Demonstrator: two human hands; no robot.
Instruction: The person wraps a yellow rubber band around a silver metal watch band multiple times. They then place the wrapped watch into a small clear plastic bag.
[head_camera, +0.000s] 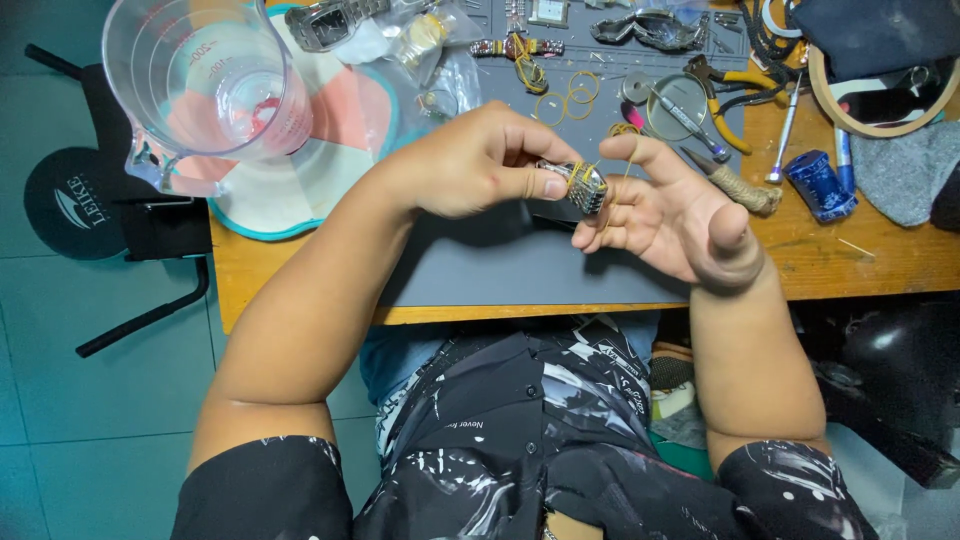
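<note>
The setting is identified as a small watch-repair workbench. A wooden table (860, 265) is covered in part by a grey work mat (500, 260), on which loose wristwatches (335, 20), a metal watch band (515, 47) and yellow rubber bands (565, 100) are laid out. Hand tools are kept along the far edge: yellow-handled pliers (725, 100), a small screwdriver (690, 122) and a twine-wrapped pointed tool (735, 182). A clear measuring jug (205, 85) is stood at one corner. A tiled floor (90, 400) is seen beneath the table.
</note>
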